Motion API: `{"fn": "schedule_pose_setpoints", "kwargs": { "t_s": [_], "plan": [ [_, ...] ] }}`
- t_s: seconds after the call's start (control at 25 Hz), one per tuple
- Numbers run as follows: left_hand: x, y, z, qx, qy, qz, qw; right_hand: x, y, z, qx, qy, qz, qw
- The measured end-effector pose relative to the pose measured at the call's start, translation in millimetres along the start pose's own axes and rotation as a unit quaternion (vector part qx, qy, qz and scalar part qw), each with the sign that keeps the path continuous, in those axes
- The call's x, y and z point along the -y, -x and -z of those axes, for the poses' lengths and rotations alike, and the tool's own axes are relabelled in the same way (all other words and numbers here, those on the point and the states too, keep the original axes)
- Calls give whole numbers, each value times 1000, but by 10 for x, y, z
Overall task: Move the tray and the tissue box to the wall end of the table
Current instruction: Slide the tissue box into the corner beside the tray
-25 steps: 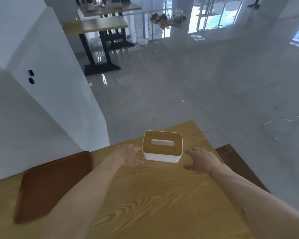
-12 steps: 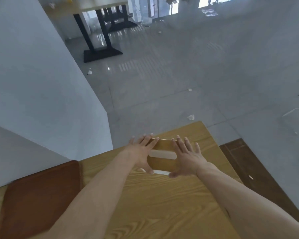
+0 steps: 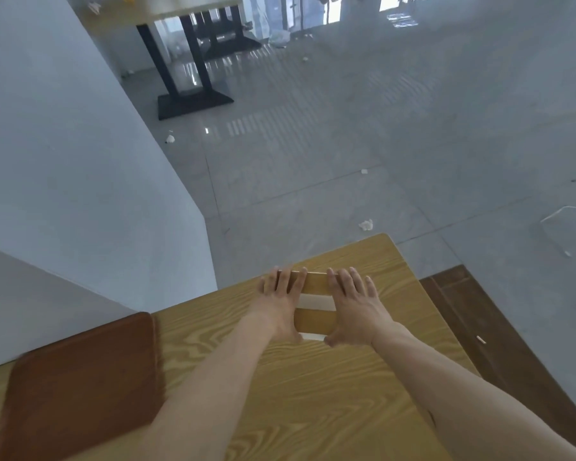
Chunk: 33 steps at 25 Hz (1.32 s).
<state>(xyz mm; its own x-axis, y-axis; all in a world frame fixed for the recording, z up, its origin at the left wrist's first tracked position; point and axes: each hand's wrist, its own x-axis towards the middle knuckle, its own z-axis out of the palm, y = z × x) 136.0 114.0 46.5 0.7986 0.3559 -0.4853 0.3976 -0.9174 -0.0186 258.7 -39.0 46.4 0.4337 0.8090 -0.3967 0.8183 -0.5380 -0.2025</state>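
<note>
The tissue box (image 3: 316, 322), white with a wooden lid and a pale slot, sits near the far right corner of the light wooden table (image 3: 313, 394). My left hand (image 3: 278, 306) lies over its left side and my right hand (image 3: 354, 306) over its right side, fingers spread along the lid, thumbs at its near edge. Both hands clasp the box and hide most of it. The dark brown tray (image 3: 80, 384) lies flat at the table's left end, against the white wall (image 3: 64, 194).
Beyond the table's far edge is a grey tiled floor (image 3: 379, 144) with scraps of paper. A brown bench or seat (image 3: 499, 334) stands to the right of the table. Another table with a black base (image 3: 193, 101) stands far back.
Both hands closed in from either side of the tissue box and now rest on it. The view tilted downward.
</note>
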Motion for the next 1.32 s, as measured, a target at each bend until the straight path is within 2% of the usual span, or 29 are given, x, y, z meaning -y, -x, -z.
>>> {"fn": "schedule_pose_setpoints", "kwargs": {
  "t_s": [0.24, 0.36, 0.64, 1.0, 1.32],
  "plan": [
    [-219, 603, -182, 10, 10, 37, 999, 89, 478, -2, 5, 52, 63, 997],
    [-317, 1039, -213, -5, 19, 77, 997, 208, 728, -35, -23, 61, 109, 992],
    [-427, 2040, -370, 6, 63, 179, 982, 659, 1126, -97, -33, 89, 230, 969],
    [-112, 3625, -1073, -36, 115, 345, 931, 2057, 1622, -361, -25, 133, 399, 907],
    [195, 5290, -1961, -64, 178, 433, 881, 3591, 2387, -943, -5, 189, 508, 840]
  ]
}}
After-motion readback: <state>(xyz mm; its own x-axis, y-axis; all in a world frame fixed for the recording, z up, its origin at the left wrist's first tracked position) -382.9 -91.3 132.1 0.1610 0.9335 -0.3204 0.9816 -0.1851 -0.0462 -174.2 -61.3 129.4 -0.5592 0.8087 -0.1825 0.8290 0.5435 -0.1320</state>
